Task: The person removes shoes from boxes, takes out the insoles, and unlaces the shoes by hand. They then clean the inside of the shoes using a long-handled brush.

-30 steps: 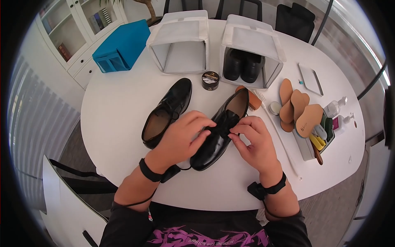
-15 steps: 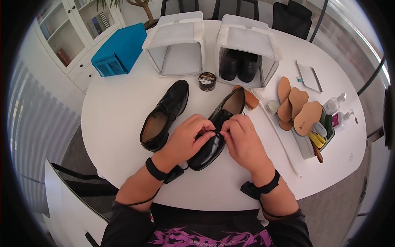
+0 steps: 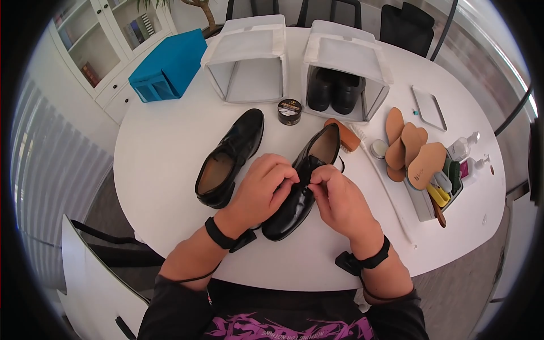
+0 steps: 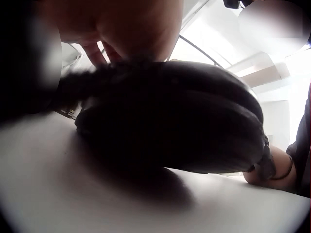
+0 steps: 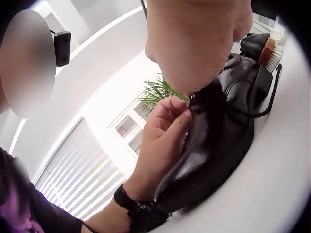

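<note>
A black leather lace-up dress shoe (image 3: 287, 220) stands on the table in front of the person, toe toward the body. Both hands are over its lacing. My left hand (image 3: 263, 184) pinches at the lace from the left with thumb and forefinger. From the right, my right hand (image 3: 339, 195) pinches there too, its fingertips close to the left ones. A loose black shoelace (image 5: 268, 109) end trails off the shoe's side in the right wrist view. The other shoe (image 3: 205, 184) of the same style stands left, toe pointing away. The shoe's dark sole fills the left wrist view.
Behind the shoes are a round tin (image 3: 289, 116), a white shoe box (image 3: 243, 48) and another box (image 3: 348, 56) holding black shoes. A wooden brush (image 3: 344, 136), a long white-handled brush (image 3: 391, 201), cork-coloured insoles (image 3: 426, 165) and a filled caddy (image 3: 420, 204) lie right. A blue box (image 3: 170, 62) stands far left.
The hands came together at the lacing, fingertips nearly meeting, and are now slightly apart again, still over the same shoe. A lace end now shows at the shoe's right side.
</note>
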`<move>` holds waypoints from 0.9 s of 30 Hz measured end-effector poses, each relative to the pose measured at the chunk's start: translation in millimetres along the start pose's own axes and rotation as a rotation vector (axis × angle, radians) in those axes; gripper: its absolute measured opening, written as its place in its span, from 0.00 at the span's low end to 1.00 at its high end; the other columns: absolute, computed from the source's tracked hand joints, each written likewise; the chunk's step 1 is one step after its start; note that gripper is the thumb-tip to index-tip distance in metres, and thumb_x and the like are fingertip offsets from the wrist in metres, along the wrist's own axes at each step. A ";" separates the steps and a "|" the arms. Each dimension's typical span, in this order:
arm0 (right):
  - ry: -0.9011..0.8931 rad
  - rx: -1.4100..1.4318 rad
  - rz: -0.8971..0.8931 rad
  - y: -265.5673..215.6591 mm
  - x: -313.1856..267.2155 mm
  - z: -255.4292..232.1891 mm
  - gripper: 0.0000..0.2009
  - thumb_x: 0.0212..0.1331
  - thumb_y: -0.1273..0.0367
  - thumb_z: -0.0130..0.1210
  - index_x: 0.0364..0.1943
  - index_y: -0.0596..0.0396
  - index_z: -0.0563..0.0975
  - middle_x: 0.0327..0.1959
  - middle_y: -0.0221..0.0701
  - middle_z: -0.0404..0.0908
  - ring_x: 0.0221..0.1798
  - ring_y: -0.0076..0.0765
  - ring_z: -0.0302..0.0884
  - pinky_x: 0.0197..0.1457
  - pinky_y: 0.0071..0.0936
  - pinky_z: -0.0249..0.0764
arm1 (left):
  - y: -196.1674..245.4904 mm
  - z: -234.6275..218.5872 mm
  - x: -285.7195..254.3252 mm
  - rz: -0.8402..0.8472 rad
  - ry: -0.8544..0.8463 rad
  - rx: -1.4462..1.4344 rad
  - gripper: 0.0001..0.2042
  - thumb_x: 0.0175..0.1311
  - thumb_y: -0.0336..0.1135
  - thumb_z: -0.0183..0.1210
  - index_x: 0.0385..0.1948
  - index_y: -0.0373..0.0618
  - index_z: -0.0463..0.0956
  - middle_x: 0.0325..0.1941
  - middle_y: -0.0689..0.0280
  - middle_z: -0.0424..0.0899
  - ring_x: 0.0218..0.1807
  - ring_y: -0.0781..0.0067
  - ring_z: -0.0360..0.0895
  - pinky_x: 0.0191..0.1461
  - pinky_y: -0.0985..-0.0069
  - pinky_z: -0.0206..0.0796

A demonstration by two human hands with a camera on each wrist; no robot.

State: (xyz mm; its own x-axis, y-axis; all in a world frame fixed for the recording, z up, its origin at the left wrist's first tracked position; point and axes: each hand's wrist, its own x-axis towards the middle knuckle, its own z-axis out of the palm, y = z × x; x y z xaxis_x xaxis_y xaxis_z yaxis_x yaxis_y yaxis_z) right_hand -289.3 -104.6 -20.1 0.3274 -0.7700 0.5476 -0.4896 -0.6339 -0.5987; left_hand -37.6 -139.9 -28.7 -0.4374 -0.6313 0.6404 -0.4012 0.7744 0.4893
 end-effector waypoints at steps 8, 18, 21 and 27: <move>0.073 0.369 0.069 11.9 -16.4 15.7 0.20 0.81 0.79 0.73 0.64 0.55 0.73 0.46 0.33 0.91 0.37 0.34 0.88 0.42 0.34 0.84 | 7.7 -6.7 0.8 0.044 -0.017 -0.059 0.13 0.65 0.21 0.80 0.49 0.49 0.94 0.52 0.64 0.83 0.52 0.58 0.83 0.57 0.64 0.75; 0.085 0.171 0.059 6.3 -5.3 3.7 0.18 0.79 0.83 0.70 0.66 0.56 0.80 0.50 0.33 0.93 0.39 0.33 0.88 0.44 0.33 0.86 | 7.8 -4.4 -6.7 -0.125 -0.230 -0.377 0.07 0.72 0.25 0.68 0.46 0.45 0.81 0.62 0.58 0.74 0.66 0.56 0.73 0.76 0.63 0.67; 0.069 0.133 0.042 13.9 -5.3 -0.1 0.16 0.77 0.81 0.72 0.63 0.54 0.83 0.49 0.33 0.94 0.39 0.34 0.88 0.44 0.34 0.86 | 14.3 -9.7 -6.3 -0.155 -0.268 -0.523 0.08 0.71 0.27 0.69 0.44 0.47 0.80 0.62 0.59 0.73 0.70 0.52 0.68 0.82 0.57 0.61; 0.000 0.199 0.110 7.5 -6.2 -18.0 0.21 0.70 0.77 0.80 0.63 0.53 0.86 0.50 0.30 0.94 0.36 0.31 0.81 0.42 0.30 0.81 | 15.8 -12.2 -7.7 -0.261 -0.274 -0.646 0.05 0.78 0.30 0.69 0.45 0.48 0.81 0.64 0.61 0.71 0.70 0.55 0.67 0.84 0.57 0.59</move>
State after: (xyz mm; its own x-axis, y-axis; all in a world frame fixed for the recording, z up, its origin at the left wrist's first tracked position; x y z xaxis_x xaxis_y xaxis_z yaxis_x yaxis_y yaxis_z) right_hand -309.5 -103.2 -17.5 0.2808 -0.8354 0.4726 -0.3535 -0.5478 -0.7583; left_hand -30.7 -122.2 -18.7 -0.6115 -0.7207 0.3265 -0.0039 0.4153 0.9097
